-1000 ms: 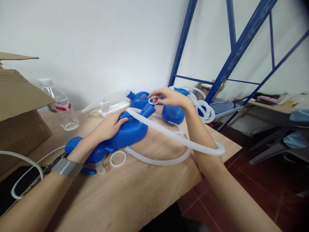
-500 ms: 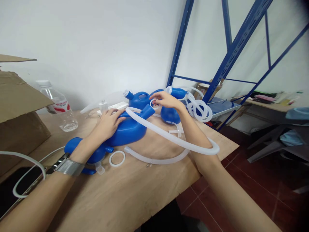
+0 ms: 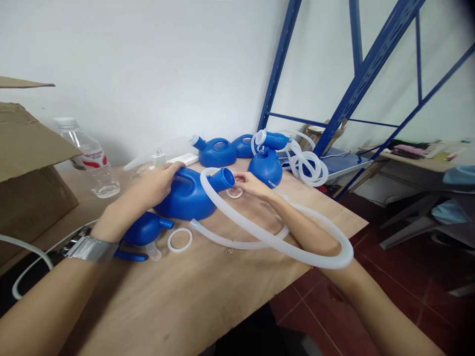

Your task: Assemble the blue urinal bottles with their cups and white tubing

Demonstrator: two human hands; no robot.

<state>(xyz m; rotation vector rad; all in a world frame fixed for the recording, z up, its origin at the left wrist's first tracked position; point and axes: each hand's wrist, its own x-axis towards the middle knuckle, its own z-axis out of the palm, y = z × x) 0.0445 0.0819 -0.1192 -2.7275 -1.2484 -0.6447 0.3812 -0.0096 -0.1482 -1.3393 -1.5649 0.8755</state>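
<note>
Holding blue jug [image 3: 193, 203] with left hand [image 3: 158, 184]

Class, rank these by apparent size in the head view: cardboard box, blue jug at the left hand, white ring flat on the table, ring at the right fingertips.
1. Cardboard box, partly out of frame
2. Blue jug
3. Nearer ring, lying flat
4. Farther ring, partly covered; distance leaves the rings' true order unsure
</note>
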